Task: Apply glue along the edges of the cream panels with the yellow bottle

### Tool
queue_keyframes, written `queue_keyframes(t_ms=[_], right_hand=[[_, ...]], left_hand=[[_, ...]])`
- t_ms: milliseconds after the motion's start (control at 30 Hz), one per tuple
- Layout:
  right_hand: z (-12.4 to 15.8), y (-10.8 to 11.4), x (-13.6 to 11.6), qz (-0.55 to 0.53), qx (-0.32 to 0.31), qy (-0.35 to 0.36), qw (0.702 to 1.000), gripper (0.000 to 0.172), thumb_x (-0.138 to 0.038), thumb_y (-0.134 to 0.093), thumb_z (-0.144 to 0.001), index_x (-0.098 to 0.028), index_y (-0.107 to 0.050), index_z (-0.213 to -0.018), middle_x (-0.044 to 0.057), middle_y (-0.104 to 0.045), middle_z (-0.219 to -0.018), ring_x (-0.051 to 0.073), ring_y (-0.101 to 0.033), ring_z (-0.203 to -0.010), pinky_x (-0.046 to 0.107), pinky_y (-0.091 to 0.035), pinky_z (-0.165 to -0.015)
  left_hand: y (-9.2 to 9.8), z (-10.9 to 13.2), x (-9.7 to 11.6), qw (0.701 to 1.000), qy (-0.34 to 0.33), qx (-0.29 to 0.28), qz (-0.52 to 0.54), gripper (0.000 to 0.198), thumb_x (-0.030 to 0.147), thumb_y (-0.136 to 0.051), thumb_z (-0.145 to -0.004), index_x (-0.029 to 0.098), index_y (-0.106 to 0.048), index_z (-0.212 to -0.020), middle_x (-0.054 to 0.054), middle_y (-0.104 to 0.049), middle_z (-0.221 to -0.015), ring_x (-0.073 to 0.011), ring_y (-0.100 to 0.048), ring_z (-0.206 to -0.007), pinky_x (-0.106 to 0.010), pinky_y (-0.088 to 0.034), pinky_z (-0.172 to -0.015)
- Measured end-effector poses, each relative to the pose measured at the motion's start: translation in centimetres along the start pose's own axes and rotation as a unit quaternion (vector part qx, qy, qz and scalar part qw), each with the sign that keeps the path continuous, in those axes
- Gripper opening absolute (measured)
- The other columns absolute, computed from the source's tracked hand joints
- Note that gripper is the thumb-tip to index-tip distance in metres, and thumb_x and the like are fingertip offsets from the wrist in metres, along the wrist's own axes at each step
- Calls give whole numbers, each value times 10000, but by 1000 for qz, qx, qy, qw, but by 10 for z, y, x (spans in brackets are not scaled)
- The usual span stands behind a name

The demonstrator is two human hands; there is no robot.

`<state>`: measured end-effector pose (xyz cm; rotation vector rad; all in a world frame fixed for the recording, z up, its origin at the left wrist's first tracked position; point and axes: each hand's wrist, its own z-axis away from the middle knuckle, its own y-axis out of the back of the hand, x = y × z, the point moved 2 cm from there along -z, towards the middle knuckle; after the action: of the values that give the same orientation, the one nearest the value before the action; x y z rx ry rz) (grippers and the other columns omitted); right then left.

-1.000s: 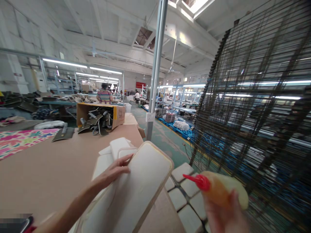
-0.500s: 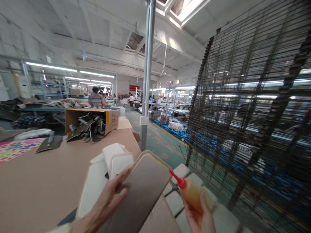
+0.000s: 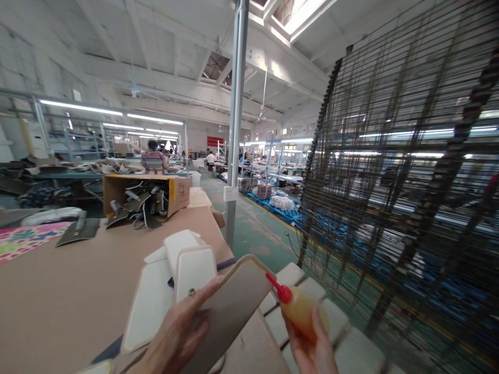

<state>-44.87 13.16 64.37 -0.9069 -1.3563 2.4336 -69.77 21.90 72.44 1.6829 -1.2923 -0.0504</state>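
Observation:
My left hand (image 3: pixel 181 324) grips a grey flat panel (image 3: pixel 234 301) with rounded corners and a pale edge, thumb across its face, fingers behind. The panel is tilted above the table's right side. In my right hand (image 3: pixel 310 345) is a squeeze bottle (image 3: pixel 306 311) of yellowish liquid, its red nozzle (image 3: pixel 276 284) pointing up and left. The nozzle tip is at the panel's upper right edge; whether it touches, I cannot tell. Beside my left hand, white rounded pieces (image 3: pixel 195 270) lie stacked on the brown table (image 3: pixel 70 301), one with a metal snap.
A cardboard box (image 3: pixel 179 193) on its side holds several dark green pieces with straps. Pale padded pieces (image 3: pixel 312 291) lie in rows at the right. A metal post (image 3: pixel 234 130) rises beyond the table; a wire mesh rack (image 3: pixel 374 182) stands right. A person (image 3: pixel 153 161) is farther back.
The panel has tilted and its top has dropped slightly, with my left hand turning along. The bottle has moved a little left and down, its nozzle staying at the panel's edge.

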Motion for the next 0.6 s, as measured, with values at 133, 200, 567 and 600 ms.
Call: queue_keyframes(t_ms=[133,200,567,600], right_hand=[[4,-5,4,-30,22,-23,999,831,-277,-928,-311,-101,-542,-1026,103,-699,-830,228,-665,-739,289,-579,-613],[6,-6,6,-34,26,-23,999,779,-272,-922,-334,-110,-554,-1002,96,-699,-829,230,-665,-736,296,-580,-611],[4,-9,16,17,-28,-7,999,469,-380,-832,-579,-134,-618,-916,71,-696,-891,209,-655,-847,308,-566,-738],[5,-11,17,24,-35,2,999,462,-395,-825,-590,-143,-619,-918,63,-696,-895,206,-653,-865,307,-562,-755]], left_hand=[[-3,5,0,1000,-26,2,-11,676,52,-444,-700,300,-501,-1327,-1,-697,-1108,-142,-691,-882,-143,-508,-740],[-5,8,0,999,-43,3,-11,706,34,-427,-701,324,-466,-1344,10,-698,-1095,-127,-690,-857,-136,-506,-720],[-21,15,-10,996,-53,-17,-64,738,56,-400,-771,374,-285,-1427,-7,-672,-968,-135,-666,-779,-174,-502,-674],[-24,15,-11,996,-53,-13,-67,736,59,-397,-771,372,-287,-1428,-8,-672,-954,-136,-664,-762,-178,-502,-662]])
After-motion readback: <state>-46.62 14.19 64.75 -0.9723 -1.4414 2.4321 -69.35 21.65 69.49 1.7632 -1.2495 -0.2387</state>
